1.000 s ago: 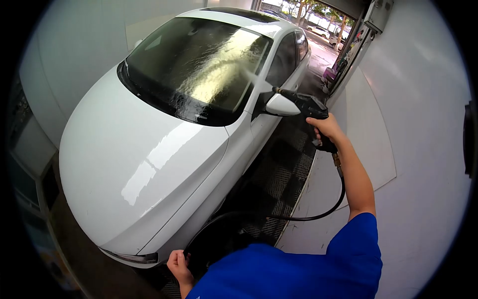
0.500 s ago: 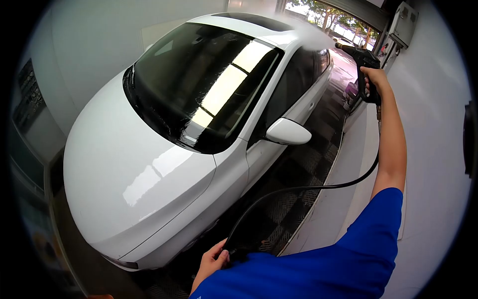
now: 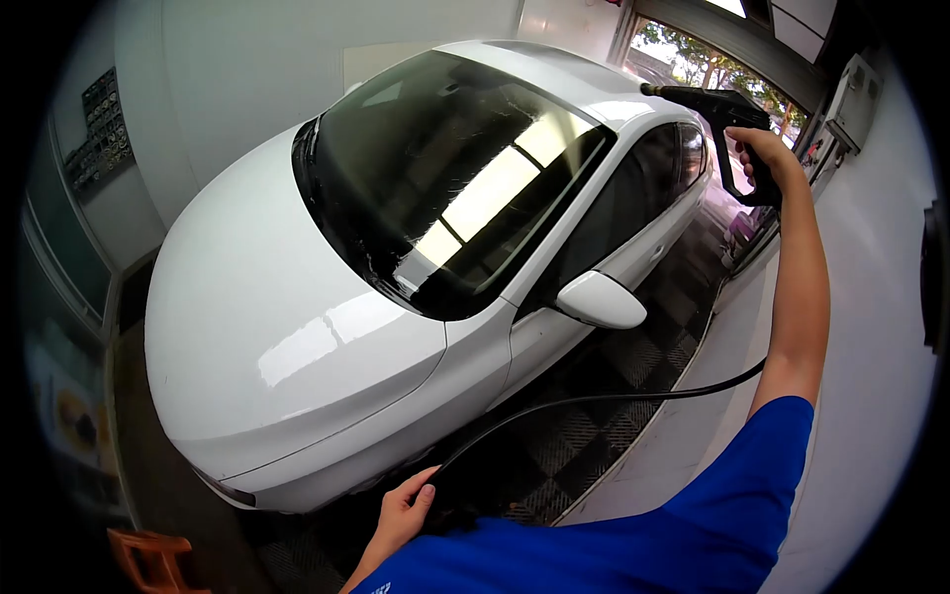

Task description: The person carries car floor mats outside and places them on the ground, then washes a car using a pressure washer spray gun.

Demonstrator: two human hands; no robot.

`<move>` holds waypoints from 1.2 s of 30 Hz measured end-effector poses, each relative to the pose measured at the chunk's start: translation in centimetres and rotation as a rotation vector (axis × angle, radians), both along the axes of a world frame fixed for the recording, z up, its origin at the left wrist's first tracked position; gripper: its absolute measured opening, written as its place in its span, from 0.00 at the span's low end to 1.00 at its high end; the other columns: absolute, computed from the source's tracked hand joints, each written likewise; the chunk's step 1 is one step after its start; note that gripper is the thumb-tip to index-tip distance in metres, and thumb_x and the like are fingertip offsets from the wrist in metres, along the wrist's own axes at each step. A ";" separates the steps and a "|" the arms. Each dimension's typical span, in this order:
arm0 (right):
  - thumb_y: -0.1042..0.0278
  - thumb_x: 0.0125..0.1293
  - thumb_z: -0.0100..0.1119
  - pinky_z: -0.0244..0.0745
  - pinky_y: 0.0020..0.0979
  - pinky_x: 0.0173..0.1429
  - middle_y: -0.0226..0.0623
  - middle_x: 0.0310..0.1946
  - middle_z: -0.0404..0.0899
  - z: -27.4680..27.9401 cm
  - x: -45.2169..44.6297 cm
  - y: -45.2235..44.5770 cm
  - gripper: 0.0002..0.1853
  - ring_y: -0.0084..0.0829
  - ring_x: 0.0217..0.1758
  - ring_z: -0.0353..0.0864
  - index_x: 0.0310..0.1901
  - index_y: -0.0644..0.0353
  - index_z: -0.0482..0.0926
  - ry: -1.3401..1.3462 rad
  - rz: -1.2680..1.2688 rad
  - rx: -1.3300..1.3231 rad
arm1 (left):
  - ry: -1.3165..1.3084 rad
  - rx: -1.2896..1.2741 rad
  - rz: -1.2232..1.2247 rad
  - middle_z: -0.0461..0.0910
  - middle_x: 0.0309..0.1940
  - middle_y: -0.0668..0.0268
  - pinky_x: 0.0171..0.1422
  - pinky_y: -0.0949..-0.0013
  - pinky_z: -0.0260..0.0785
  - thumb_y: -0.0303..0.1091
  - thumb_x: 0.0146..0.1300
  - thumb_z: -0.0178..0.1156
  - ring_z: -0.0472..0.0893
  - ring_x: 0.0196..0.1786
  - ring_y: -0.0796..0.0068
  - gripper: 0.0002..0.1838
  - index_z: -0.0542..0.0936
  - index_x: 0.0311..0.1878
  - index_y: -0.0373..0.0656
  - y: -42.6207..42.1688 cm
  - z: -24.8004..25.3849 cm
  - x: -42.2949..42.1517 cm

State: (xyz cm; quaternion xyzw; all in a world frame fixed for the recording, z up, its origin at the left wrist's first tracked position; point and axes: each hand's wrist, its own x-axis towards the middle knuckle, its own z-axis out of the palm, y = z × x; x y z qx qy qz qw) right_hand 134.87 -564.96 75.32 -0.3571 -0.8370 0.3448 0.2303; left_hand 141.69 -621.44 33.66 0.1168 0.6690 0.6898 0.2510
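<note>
My right hand (image 3: pixel 762 158) is wrapped round the grip of a black pressure washer gun (image 3: pixel 727 111), raised beside the car's roof. Its nozzle (image 3: pixel 649 90) points left, and a faint spray shows over the roof edge and the upper windscreen. A black hose (image 3: pixel 594 398) sags between the two sides of my body. Low in front of me, my left hand (image 3: pixel 404 510) pinches that hose between thumb and fingers. The white car (image 3: pixel 257 267) fills the middle of the view, with water streaks on its dark windscreen (image 3: pixel 396 168).
A white side mirror (image 3: pixel 602 299) sticks out towards me. Dark tiled flooring (image 3: pixel 574 436) runs between the car and the right-hand wall (image 3: pixel 871 327). An orange stool (image 3: pixel 158 559) stands at lower left. Behind the car is an open doorway (image 3: pixel 693 59); a grey box (image 3: pixel 853 99) hangs on the wall.
The gun has turned so its nozzle reaches further left over the roof, and the thick mist has thinned. My view has shifted left, bringing the orange stool into sight. Both hands keep their holds.
</note>
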 end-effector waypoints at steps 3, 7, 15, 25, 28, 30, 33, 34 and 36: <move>0.54 0.62 0.61 0.63 0.27 0.16 0.28 0.13 0.68 0.1 -1.6 2.3 0.19 0.24 0.11 0.66 0.21 0.55 0.69 0.057 -0.049 0.081 | 0.072 -0.017 0.009 0.80 0.53 0.60 0.62 0.71 0.65 0.38 0.70 0.55 0.77 0.55 0.74 0.19 0.76 0.59 0.36 -0.6 -0.4 0.6; 0.54 0.62 0.61 0.62 0.27 0.16 0.28 0.13 0.67 0.9 -2.2 -1.2 0.19 0.24 0.10 0.65 0.21 0.55 0.69 0.022 -0.010 0.071 | 0.030 0.087 0.067 0.81 0.48 0.62 0.58 0.73 0.66 0.37 0.70 0.56 0.77 0.50 0.76 0.19 0.76 0.58 0.35 -1.6 -1.5 0.7; 0.49 0.61 0.62 0.63 0.25 0.14 0.25 0.11 0.65 0.5 -1.0 -8.1 0.20 0.21 0.09 0.65 0.22 0.53 0.68 -0.019 0.033 -0.085 | -0.104 0.146 0.085 0.74 0.27 0.76 0.32 0.81 0.58 0.34 0.67 0.56 0.66 0.28 0.89 0.15 0.80 0.54 0.39 -6.7 -2.8 3.0; 0.56 0.58 0.66 0.64 0.27 0.15 0.29 0.12 0.68 -3.7 -0.2 -16.1 0.16 0.25 0.11 0.69 0.23 0.57 0.72 -0.153 0.072 -0.010 | -0.287 0.138 -0.032 0.74 0.25 0.76 0.33 0.81 0.59 0.37 0.68 0.57 0.68 0.29 0.88 0.15 0.82 0.51 0.39 -8.7 -3.2 4.4; 0.57 0.58 0.67 0.63 0.26 0.16 0.28 0.12 0.68 -5.1 -0.8 -20.1 0.16 0.23 0.11 0.68 0.24 0.58 0.72 -0.256 0.192 -0.054 | -0.288 0.049 -0.097 0.82 0.33 0.68 0.41 0.79 0.68 0.38 0.65 0.62 0.77 0.35 0.83 0.13 0.84 0.46 0.38 -8.7 -3.8 3.9; 0.60 0.58 0.67 0.63 0.25 0.16 0.28 0.12 0.67 -6.3 -1.9 -20.8 0.16 0.22 0.11 0.66 0.24 0.59 0.71 -0.302 0.275 -0.136 | -0.293 0.047 -0.087 0.82 0.32 0.68 0.41 0.78 0.69 0.38 0.65 0.63 0.77 0.35 0.83 0.13 0.84 0.45 0.38 -8.6 -3.6 2.9; 0.62 0.58 0.67 0.63 0.25 0.16 0.29 0.12 0.68 -6.2 -3.5 -23.1 0.14 0.22 0.11 0.66 0.26 0.61 0.73 -0.409 0.388 -0.185 | -0.294 0.045 -0.078 0.83 0.31 0.67 0.42 0.78 0.70 0.38 0.64 0.63 0.78 0.35 0.82 0.13 0.84 0.45 0.38 -7.9 -4.2 2.2; 0.62 0.58 0.67 0.64 0.26 0.17 0.30 0.12 0.68 -6.6 -5.0 -21.1 0.15 0.23 0.11 0.67 0.26 0.62 0.73 -0.400 0.470 -0.186 | -0.294 0.031 -0.071 0.83 0.31 0.66 0.42 0.78 0.70 0.37 0.64 0.64 0.78 0.36 0.82 0.13 0.84 0.44 0.38 -7.5 -4.8 2.0; 0.62 0.57 0.68 0.64 0.27 0.17 0.31 0.12 0.69 -6.1 -7.3 -19.0 0.15 0.24 0.11 0.68 0.26 0.62 0.73 -0.352 0.416 -0.206 | -0.351 0.030 -0.041 0.84 0.32 0.65 0.44 0.77 0.71 0.37 0.62 0.66 0.79 0.37 0.81 0.12 0.85 0.44 0.40 -6.8 -5.4 1.7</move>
